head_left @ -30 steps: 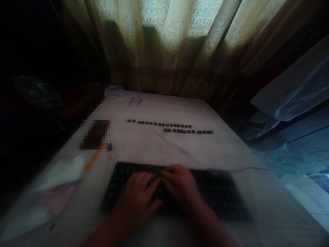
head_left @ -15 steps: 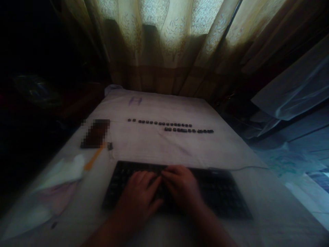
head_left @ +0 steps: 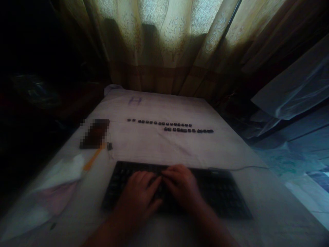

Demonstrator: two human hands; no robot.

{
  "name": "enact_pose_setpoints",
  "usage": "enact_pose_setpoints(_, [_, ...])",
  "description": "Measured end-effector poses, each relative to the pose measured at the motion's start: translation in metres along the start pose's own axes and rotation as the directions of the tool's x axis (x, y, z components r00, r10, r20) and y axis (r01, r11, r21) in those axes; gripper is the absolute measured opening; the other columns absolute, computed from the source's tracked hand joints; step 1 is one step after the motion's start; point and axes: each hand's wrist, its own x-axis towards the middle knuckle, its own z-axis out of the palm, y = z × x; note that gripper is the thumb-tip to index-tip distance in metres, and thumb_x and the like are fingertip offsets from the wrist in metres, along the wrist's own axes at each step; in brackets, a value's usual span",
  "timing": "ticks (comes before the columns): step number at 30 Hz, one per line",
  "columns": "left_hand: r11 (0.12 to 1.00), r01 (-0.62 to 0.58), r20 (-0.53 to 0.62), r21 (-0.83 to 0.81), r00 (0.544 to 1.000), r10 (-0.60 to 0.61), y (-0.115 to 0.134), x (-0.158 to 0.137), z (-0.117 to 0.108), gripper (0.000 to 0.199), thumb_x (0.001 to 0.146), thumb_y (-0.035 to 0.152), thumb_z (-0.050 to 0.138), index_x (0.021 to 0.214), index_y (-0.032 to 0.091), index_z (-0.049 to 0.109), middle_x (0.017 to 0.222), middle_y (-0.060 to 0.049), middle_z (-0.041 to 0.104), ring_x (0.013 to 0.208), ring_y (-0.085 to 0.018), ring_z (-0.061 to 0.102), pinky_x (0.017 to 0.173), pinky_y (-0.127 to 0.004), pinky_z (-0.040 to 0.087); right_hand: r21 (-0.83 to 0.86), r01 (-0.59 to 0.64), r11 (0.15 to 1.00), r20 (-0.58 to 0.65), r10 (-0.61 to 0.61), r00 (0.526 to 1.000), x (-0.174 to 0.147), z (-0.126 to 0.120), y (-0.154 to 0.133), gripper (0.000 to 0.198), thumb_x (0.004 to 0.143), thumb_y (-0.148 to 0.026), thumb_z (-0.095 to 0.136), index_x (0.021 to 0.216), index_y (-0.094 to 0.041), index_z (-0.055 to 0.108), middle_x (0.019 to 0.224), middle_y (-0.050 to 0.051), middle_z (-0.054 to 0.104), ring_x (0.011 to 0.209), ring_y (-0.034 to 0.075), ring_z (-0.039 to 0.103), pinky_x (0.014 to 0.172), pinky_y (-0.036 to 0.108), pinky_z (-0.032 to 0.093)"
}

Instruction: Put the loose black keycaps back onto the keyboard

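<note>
A black keyboard point(head_left: 223, 192) lies across the near part of the cloth-covered table. Over its left half rests my left hand point(head_left: 140, 190), fingers stretched forward and thumb apart, with the index fingertip at the keys. My right hand point(head_left: 181, 183) meets it near the keyboard's middle. Its fingers are drawn together and point down at the same spot; whatever they hold, if anything, is hidden. Beyond the keyboard, loose black keycaps stand in two lines: a longer back row point(head_left: 159, 123) and a shorter front row point(head_left: 189, 130) to the right.
At the left lie a dark blurred-out object point(head_left: 95, 133), an orange strip point(head_left: 94, 159), and a crumpled white and pink cloth point(head_left: 59, 192). A small dark piece point(head_left: 53, 226) sits near the front left. The keyboard cable point(head_left: 246, 168) runs right. Curtains point(head_left: 174, 44) hang behind the table.
</note>
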Motion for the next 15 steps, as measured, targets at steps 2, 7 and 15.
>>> enact_pose_setpoints(2, [1.0,-0.01,0.005,0.011,1.0,0.01,0.0001,0.0007,-0.0007,0.037,0.09,0.029,0.056,0.125,0.016,0.059,0.115,-0.012,0.062,0.105,-0.029,0.057,0.091,-0.05,0.049,-0.012,0.006,1.0,0.029,-0.005,1.0,0.0012,-0.0016,-0.0001,0.019,0.082,-0.014,0.066,0.094,-0.024,0.077,0.087,0.005,0.072,0.083,0.02,0.065,0.075,0.033,0.051])
enact_pose_setpoints(7, [1.0,0.004,0.024,0.005,1.0,-0.004,0.0012,0.0025,-0.0016,0.036,0.09,0.028,0.054,0.125,0.018,0.059,0.115,-0.011,0.063,0.105,-0.029,0.057,0.092,-0.05,0.048,-0.058,0.021,0.998,0.055,-0.018,0.998,0.0031,-0.004,-0.0014,0.019,0.083,-0.014,0.063,0.093,-0.023,0.076,0.089,0.006,0.072,0.083,0.02,0.065,0.076,0.033,0.051])
enact_pose_setpoints(15, [1.0,-0.006,0.024,0.013,1.0,0.006,0.0009,0.002,-0.0005,0.034,0.092,0.03,0.053,0.123,0.018,0.059,0.115,-0.011,0.064,0.105,-0.029,0.057,0.093,-0.05,0.047,-0.103,-0.001,0.995,0.104,0.011,0.995,0.0024,-0.0029,-0.0069,0.021,0.08,-0.008,0.062,0.095,-0.019,0.072,0.09,0.007,0.07,0.084,0.023,0.064,0.076,0.036,0.05])
